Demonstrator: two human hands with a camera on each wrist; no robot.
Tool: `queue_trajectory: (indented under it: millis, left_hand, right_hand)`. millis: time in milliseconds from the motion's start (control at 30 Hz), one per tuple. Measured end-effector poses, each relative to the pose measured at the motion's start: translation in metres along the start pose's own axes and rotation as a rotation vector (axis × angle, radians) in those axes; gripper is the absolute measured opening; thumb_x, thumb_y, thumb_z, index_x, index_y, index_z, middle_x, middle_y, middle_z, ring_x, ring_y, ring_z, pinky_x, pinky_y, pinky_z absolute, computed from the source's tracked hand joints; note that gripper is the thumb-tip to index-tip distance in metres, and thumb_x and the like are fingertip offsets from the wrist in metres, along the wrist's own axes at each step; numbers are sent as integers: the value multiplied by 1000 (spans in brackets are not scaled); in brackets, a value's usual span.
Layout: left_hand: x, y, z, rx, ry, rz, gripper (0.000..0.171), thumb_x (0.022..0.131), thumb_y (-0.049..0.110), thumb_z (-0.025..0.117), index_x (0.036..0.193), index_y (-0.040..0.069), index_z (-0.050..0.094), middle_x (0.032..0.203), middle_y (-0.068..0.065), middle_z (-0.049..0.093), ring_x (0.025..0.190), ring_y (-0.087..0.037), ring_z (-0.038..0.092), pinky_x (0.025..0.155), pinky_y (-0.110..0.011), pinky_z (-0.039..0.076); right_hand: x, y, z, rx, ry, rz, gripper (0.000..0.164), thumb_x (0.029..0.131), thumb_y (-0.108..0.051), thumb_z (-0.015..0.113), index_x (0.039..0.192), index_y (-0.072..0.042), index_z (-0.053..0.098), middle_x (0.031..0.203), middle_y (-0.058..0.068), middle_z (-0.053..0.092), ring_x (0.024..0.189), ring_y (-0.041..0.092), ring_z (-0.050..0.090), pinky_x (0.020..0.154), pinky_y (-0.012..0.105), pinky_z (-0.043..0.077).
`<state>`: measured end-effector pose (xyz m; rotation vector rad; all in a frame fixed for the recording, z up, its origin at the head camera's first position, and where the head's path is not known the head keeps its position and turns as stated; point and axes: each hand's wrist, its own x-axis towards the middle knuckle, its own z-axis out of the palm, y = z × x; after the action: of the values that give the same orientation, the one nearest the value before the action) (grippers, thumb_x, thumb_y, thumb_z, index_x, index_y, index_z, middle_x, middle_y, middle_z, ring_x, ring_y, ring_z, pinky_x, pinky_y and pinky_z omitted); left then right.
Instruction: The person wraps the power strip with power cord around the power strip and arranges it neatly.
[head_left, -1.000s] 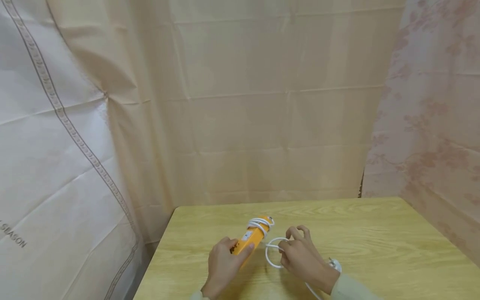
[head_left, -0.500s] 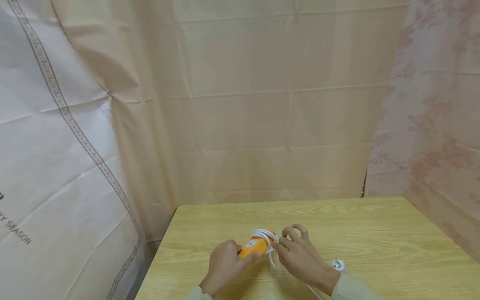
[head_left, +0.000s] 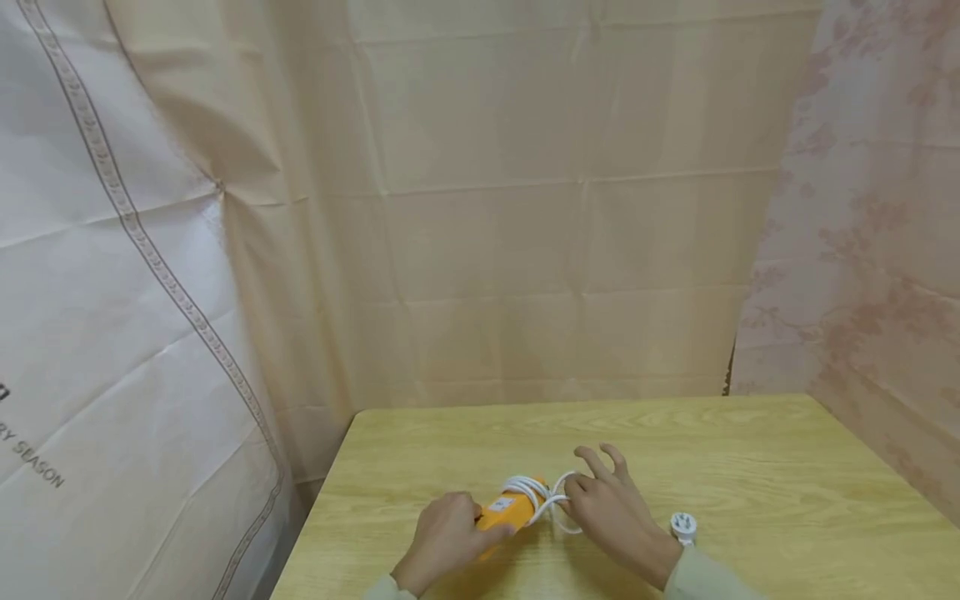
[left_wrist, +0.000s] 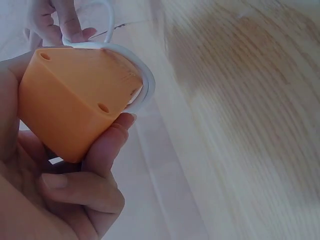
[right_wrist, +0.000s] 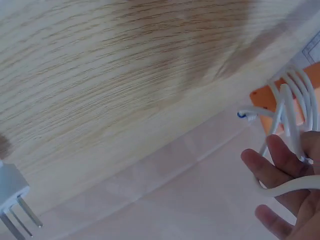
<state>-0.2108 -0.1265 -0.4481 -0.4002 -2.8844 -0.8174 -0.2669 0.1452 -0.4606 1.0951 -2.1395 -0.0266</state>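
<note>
Plainly, the orange block (head_left: pixel 517 514) sits between the two hands, held over the near part of the desk (head_left: pixel 757 467), slanting so that its cord-wound end points right and a little away. Near that end we see several turns of white cord (head_left: pixel 522 487) wrapped around it, just beside a small pale label (head_left: pixel 501 504). A loose loop of the same cord runs from the turns to the right hand (head_left: pixel 611 514).

Both forearms reach up from the bottom edge of the head view and lean inward, in pale sleeves (head_left: pixel 705 577). We find the left hand (head_left: pixel 446 533) clamped on the block's near end, thumb along one side and fingers curled beneath. The right hand pinches the cord close to the wound end, with two fingers lifted clear and spread; in the right wrist view a strand crosses in front of its fingers.

Farther right, the white plug (head_left: pixel 684 527) shows beside the right sleeve, its three prongs bare. We cannot tell whether it rests on the desk. The right wrist view cuts off part of the plug and block, and the right hand's exact pinch is partly covered. Behind the desk hangs a creased beige cloth (head_left: pixel 480 233).
</note>
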Motion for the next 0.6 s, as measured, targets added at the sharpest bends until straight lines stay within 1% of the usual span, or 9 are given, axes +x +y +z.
queue_trajectory:
  millis: [100,167,300,400,533,600]
  left_hand:
    - [-1,-1,0,-17,-11,-8,52,83,59,76,55,18,62,55,12,46,46,-4,38,42,-22,30]
    - [-2,-1,0,-23,-14,-17,51,83,59,76,58,16,65,57,11,47,47,-4,39,42,-23,31]
    - [-3,0,-2,-22,-6,-25,49,83,58,77,62,15,68,58,11,48,48,-6,41,43,-25,32]
    - [-3,0,-3,-52,-24,-16,48,83,57,77,62,15,70,54,12,48,45,-4,41,42,-23,31]
    - [-3,-1,-1,-95,-67,5,49,83,56,78,56,17,66,47,17,41,41,-1,35,40,-19,27]
    - [-3,-1,1,-100,-91,24,52,83,56,78,51,19,59,45,19,37,40,1,30,40,-18,24]
  right_hand:
    - [0,3,2,13,20,8,26,88,-35,67,77,-13,63,87,-3,74,112,34,60,98,64,38]
    - [0,3,2,16,24,13,26,88,-35,67,75,-13,64,93,0,75,113,36,60,97,65,39]
    - [1,4,1,-2,2,47,30,85,-36,75,72,-12,62,111,7,73,120,40,56,96,66,39]
    - [2,5,1,-10,-15,64,32,82,-36,82,73,-13,62,122,10,69,125,42,52,97,66,37]
    - [2,3,-1,8,-31,59,30,76,-33,88,79,-15,65,133,11,63,130,43,48,98,67,36]
    - [2,2,-2,30,-41,53,30,73,-33,90,82,-17,66,138,11,60,132,44,46,99,67,34]
